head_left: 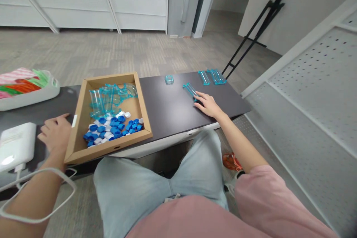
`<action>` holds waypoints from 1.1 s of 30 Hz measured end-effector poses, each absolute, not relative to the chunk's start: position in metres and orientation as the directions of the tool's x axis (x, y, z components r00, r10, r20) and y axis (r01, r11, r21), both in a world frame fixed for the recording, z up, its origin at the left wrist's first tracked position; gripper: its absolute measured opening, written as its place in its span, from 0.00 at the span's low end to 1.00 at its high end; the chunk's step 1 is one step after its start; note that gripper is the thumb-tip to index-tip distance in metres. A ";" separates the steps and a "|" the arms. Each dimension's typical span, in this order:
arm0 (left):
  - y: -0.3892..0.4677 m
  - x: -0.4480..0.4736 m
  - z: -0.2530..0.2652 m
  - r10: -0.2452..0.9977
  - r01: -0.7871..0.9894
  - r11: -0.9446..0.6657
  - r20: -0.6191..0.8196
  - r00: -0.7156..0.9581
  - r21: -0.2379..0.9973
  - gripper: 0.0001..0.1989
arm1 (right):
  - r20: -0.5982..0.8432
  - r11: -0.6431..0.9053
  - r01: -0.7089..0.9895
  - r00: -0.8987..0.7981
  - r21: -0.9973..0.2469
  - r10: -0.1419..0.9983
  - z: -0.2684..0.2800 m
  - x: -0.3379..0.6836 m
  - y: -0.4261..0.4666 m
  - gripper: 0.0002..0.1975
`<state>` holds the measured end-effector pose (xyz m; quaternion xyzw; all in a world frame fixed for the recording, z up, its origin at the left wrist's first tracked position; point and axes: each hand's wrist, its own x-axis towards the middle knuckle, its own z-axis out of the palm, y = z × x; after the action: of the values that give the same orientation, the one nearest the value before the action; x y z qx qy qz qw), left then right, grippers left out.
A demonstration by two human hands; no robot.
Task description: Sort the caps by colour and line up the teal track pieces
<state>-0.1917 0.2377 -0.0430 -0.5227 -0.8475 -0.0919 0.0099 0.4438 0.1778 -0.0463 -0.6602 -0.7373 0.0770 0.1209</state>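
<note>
My right hand (pixel 208 105) is over the dark tabletop, its fingers and thumb closed about the near end of a translucent blue plastic frame piece (pixel 190 90). Farther right lie similar blue pieces, a single one (pixel 204 77) and a group set side by side (pixel 216 77). A small clear blue square part (pixel 169 79) sits toward the far edge. My left hand (pixel 57 131) rests on the table against the left side of a cardboard box (pixel 143 109), fingers apart and nothing visible in them. Inside the box are clear blue plastic parts (pixel 107 98) and many blue and white hexagonal pieces (pixel 113 128).
A white power bank (pixel 18 147) with a white cable (pixel 71 184) lies left of my left hand; the cable loops over my forearm. Behind it stands a white bin (pixel 41 93) of colourful items. A perforated panel (pixel 306 81) rises beyond the table's right end (pixel 237 104).
</note>
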 end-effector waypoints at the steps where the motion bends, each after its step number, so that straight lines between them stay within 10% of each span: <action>1: 0.238 -0.192 -0.043 0.886 0.888 0.436 0.105 -0.452 0.144 0.37 | 0.072 0.104 0.963 -0.089 -0.250 0.993 -0.047 0.441 0.186 0.33; 13: 0.234 -0.185 -0.036 0.880 0.886 0.456 0.103 -0.463 0.085 0.38 | 0.039 -0.259 0.946 0.271 -0.194 0.962 -0.049 0.467 0.281 0.41; 33: 0.246 -0.201 -0.063 0.864 0.887 0.459 0.209 -0.459 0.050 0.34 | 0.136 -0.233 0.948 0.266 -0.216 0.954 -0.056 0.462 0.267 0.39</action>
<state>-0.2007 0.2455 -0.0631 -0.5145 -0.8506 -0.0759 0.0772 0.4617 0.2670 -0.0559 -0.7852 -0.6057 0.0122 0.1283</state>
